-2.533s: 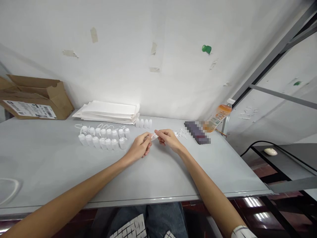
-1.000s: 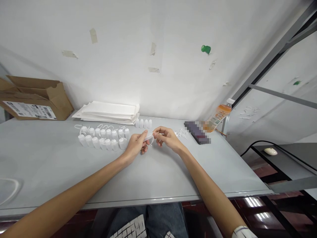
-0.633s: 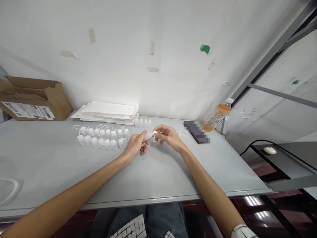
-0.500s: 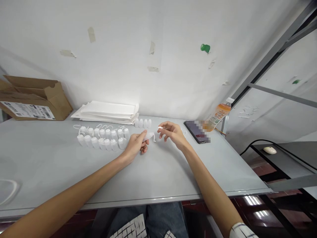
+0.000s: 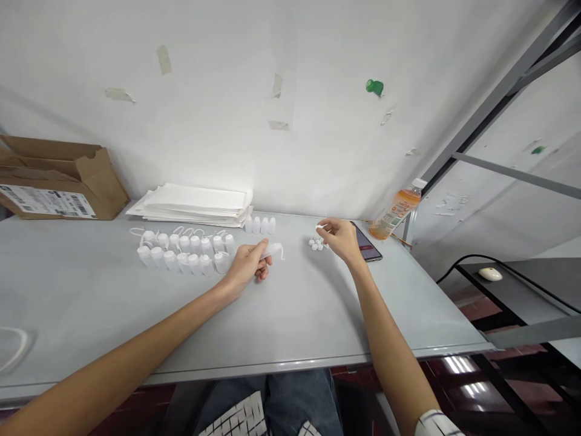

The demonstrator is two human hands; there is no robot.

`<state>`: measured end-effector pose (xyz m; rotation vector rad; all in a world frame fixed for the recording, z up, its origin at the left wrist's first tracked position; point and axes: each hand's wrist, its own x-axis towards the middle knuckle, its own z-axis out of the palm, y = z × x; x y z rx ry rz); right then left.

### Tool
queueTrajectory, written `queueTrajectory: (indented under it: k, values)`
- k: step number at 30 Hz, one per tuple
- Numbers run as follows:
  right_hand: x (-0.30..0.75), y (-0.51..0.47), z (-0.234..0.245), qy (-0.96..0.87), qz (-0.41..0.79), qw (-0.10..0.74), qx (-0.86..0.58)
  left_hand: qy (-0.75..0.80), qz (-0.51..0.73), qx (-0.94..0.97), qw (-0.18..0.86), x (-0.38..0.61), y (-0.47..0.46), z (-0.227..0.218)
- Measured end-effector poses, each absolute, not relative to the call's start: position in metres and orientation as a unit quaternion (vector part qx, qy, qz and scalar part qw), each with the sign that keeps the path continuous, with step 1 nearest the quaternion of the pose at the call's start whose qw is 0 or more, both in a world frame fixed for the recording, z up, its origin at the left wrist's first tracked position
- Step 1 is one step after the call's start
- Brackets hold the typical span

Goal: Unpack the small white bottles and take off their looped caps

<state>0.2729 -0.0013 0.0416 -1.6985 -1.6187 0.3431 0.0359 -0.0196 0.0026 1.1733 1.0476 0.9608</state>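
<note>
Above table (image 5: pixel 290 327), left hand (image 5: pixel 247 266) grips bottle (image 5: pixel 271 249); right hand (image 5: pixel 341 238), white piece (image 5: pixel 319 226).

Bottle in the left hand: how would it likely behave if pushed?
The translucent bottle looks plastic, so probably light. Its rounded body might roll on the smooth table. The thin, curved strap at its end is likely floppy.
</note>
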Motion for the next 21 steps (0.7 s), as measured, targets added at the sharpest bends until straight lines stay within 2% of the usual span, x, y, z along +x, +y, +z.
queueTrajectory:
  k: [4, 7, 11, 16, 21]
  values:
    - [0.2712, -0.0029, 0.0409, -0.687, 0.077, 0.236, -0.683, 0.457, 0.412, 0.505, 0.606, 0.0363, -0.0204, 0.0040]
    - [0.2688, -0.0047, 0.0408, -0.719, 0.076, 0.175, -0.668, 0.456, 0.413, 0.503, 0.607, 0.0366, -0.0207, 0.0046]
    - [0.2720, -0.0063, 0.0417, -0.734, 0.096, 0.148, -0.656, 0.455, 0.410, 0.505, 0.608, 0.0359, -0.0200, 0.0041]
    - [0.2777, -0.0086, 0.0421, -0.729, 0.200, 0.124, -0.643, 0.454, 0.409, 0.505, 0.610, 0.0353, -0.0201, 0.0037]
    - [0.2786, -0.0091, 0.0407, -0.716, 0.213, 0.122, -0.654, 0.453, 0.406, 0.506, 0.612, 0.0353, -0.0209, 0.0047]
